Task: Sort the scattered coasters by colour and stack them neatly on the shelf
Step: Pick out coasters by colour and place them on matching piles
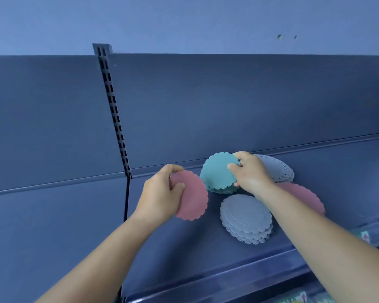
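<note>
Here, a pink coaster (192,195) is being pinched by the left hand (162,193) while the teal stack (219,173) is being gripped by the right hand (251,172); the stack is probably being risked to toppling by an uneven grip.

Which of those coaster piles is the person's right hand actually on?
The teal stack, at the back of the shelf. The right hand grips its top coaster; both grey stacks, near and far, lie untouched.

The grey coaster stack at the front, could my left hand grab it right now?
Probably not at once. The left hand already pinches a pink coaster, so its fingers are taken. The path to the front grey stack looks open, though; the right hand is busy farther back on the teal stack.
</note>
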